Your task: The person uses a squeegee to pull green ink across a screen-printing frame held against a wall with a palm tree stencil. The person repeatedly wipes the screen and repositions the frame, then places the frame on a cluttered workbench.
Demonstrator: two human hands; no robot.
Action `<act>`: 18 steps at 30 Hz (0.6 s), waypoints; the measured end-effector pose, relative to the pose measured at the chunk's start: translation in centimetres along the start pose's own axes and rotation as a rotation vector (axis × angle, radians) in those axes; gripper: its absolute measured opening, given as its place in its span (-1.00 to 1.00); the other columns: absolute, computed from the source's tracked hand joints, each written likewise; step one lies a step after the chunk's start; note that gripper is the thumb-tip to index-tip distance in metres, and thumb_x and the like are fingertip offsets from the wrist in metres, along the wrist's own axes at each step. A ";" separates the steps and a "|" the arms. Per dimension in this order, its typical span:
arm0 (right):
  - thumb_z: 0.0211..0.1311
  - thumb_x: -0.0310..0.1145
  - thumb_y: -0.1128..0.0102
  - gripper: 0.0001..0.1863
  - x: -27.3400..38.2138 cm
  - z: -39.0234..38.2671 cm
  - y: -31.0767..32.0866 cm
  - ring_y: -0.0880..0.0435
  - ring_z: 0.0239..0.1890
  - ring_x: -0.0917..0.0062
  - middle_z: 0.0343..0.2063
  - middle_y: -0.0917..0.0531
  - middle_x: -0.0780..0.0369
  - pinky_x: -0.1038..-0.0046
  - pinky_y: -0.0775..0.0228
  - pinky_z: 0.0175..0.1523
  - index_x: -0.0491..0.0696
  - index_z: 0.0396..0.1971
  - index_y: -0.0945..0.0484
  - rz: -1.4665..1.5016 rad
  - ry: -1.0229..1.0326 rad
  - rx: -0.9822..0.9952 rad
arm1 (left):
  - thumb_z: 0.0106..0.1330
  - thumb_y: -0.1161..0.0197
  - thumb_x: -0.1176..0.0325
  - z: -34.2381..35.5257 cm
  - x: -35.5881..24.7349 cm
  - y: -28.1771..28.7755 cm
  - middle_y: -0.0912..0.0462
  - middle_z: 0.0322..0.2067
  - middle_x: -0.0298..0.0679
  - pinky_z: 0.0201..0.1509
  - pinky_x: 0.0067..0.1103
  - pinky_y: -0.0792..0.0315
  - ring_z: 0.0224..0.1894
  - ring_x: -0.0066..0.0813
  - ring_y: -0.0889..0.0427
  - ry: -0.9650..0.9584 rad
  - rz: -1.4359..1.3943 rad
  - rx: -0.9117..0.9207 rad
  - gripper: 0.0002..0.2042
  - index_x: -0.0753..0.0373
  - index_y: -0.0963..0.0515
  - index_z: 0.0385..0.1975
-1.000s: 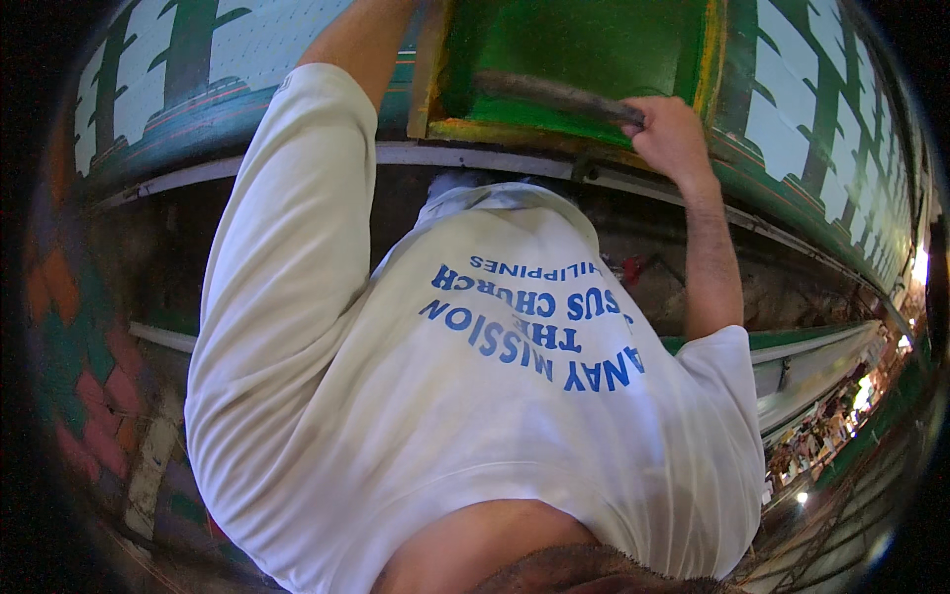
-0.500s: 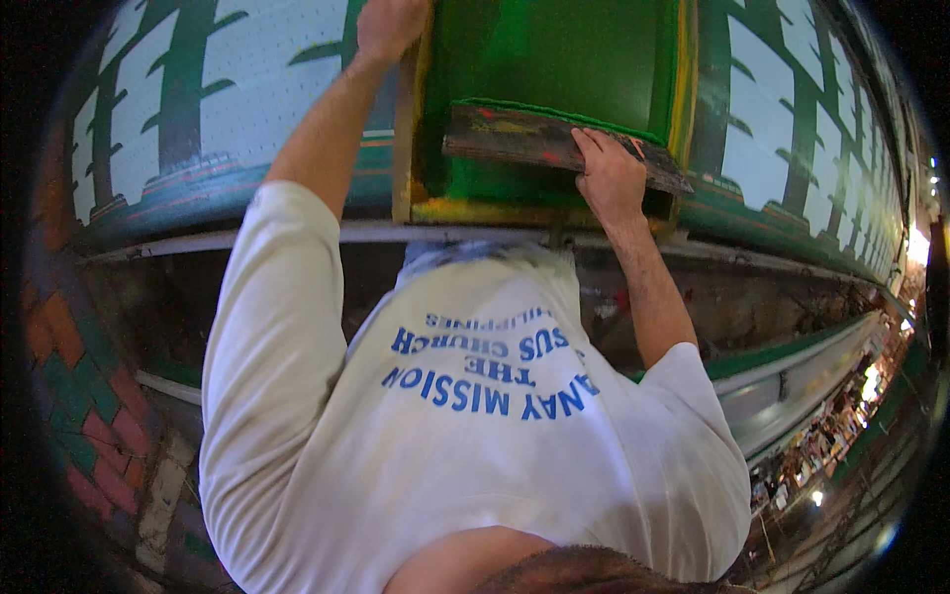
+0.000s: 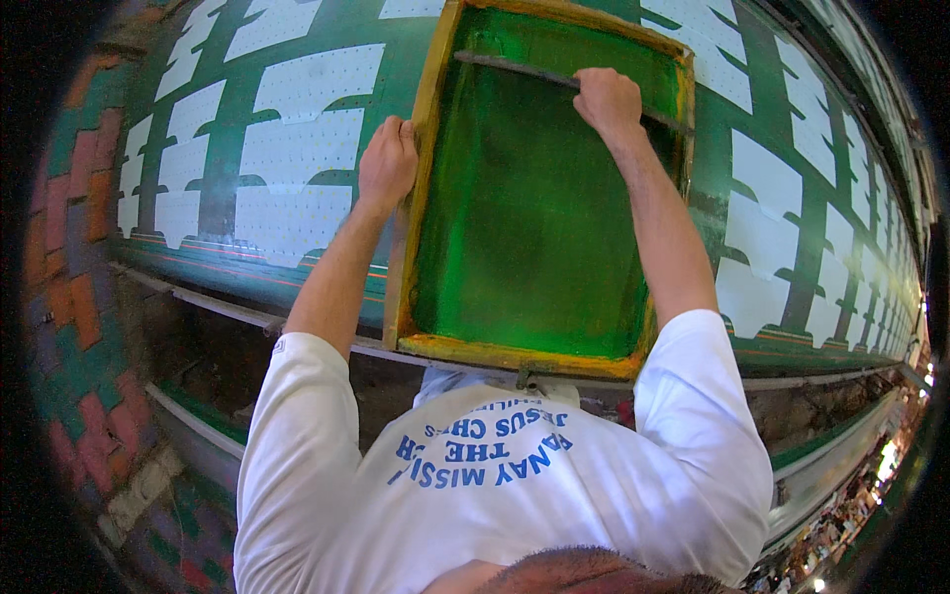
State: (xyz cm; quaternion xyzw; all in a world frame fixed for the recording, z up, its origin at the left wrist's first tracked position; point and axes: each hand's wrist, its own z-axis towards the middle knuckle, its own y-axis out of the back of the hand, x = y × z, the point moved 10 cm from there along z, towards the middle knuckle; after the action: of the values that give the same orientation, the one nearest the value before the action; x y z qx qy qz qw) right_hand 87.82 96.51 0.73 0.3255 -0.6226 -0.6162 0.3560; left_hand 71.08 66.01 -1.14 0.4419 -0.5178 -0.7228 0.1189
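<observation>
A screen-printing frame (image 3: pixel 515 352) with a yellow-stained border and green ink across its mesh (image 3: pixel 539 238) lies on the long green printing table. My left hand (image 3: pixel 388 160) is at the frame's left side, fingers curled on the edge. My right hand (image 3: pixel 608 99) is closed on a long dark squeegee (image 3: pixel 505 64), which lies across the upper part of the mesh, its right end by the frame's right rim.
The table (image 3: pixel 396 297) carries rows of pale cut pieces (image 3: pixel 297 188) on both sides of the frame, with a metal rail (image 3: pixel 218 302) along its near edge. A coloured paved floor (image 3: pixel 84 297) is at the left. Cluttered shelving or goods (image 3: pixel 861 485) show at far lower right.
My right hand has moved the squeegee from the near end of the screen to the far end. My left hand now sits lower in view, at the frame's left side.
</observation>
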 end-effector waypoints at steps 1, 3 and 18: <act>0.11 -0.26 -0.45 -0.77 -0.5 1.7 0.0 -0.82 -0.24 0.10 -0.33 -0.78 0.01 0.07 -0.71 -0.11 -0.08 -0.29 -0.77 -0.001 0.001 -0.006 | 0.63 0.09 0.12 0.0 0.1 0.0 -0.62 -0.19 0.07 -0.03 -0.05 -0.45 -0.07 0.20 -0.59 0.019 0.010 -0.001 -0.70 0.24 -0.45 -0.13; 0.12 -0.25 -0.46 -0.76 -1.2 4.7 0.1 -0.83 -0.23 0.09 -0.31 -0.79 -0.01 0.07 -0.71 -0.10 -0.09 -0.31 -0.78 -0.002 0.007 -0.008 | 0.63 0.08 0.13 -0.1 0.0 0.2 -0.61 -0.21 0.07 -0.04 -0.05 -0.45 -0.08 0.20 -0.59 0.014 0.009 -0.013 -0.70 0.25 -0.45 -0.14; 0.19 -0.28 -0.32 -0.73 -1.8 5.6 1.0 -0.80 -0.15 0.12 -0.23 -0.79 0.07 0.05 -0.68 -0.03 0.05 -0.11 -0.77 0.012 0.059 0.084 | 0.62 0.03 0.17 -0.4 -0.5 0.7 -0.61 -0.20 0.11 -0.02 -0.06 -0.45 -0.06 0.23 -0.57 -0.018 0.038 -0.062 -0.72 0.27 -0.47 -0.15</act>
State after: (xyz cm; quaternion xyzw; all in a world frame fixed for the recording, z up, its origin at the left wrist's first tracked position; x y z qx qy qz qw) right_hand 84.11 101.02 1.74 0.3543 -0.6390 -0.5777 0.3639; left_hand 71.50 65.73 -0.37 0.4216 -0.5046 -0.7400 0.1416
